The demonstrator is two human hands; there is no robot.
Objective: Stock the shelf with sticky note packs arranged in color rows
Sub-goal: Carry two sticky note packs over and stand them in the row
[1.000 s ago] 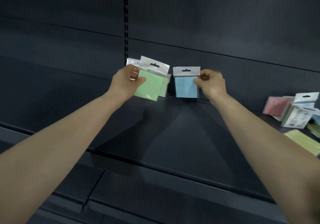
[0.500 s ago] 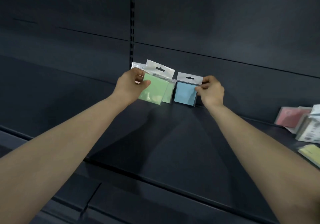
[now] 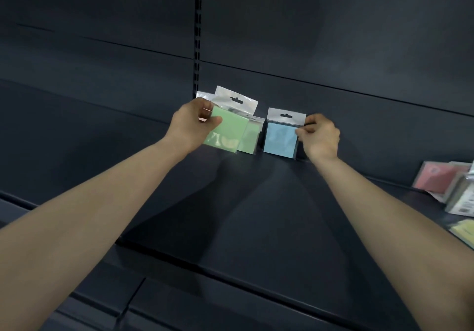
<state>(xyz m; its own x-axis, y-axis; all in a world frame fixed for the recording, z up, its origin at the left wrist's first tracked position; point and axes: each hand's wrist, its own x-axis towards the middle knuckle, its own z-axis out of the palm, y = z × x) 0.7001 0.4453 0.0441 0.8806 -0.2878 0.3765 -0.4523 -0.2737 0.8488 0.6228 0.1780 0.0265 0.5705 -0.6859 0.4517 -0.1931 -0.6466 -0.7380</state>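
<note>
At the back of the dark shelf (image 3: 256, 202), my left hand (image 3: 191, 125) grips a green sticky note pack (image 3: 228, 130) by its left edge, tilted, just in front of another green pack (image 3: 250, 139) that leans on the back wall. A pinkish pack is partly hidden behind my left fingers. To the right stands a blue pack (image 3: 280, 138), upright against the wall. My right hand (image 3: 319, 136) pinches its right edge near the clear hang tab.
At the far right of the shelf lie loose packs: a pink one (image 3: 436, 178), a white-backed one (image 3: 461, 197) and a yellow one (image 3: 464, 230). A slotted upright (image 3: 197, 36) runs up the back wall. The shelf's front edge (image 3: 230, 277) runs below my forearms.
The camera has shifted, so the packs at the far right sit nearer the frame edge. Both hands lowered their packs toward the shelf's back; the blue pack now stands on the shelf.
</note>
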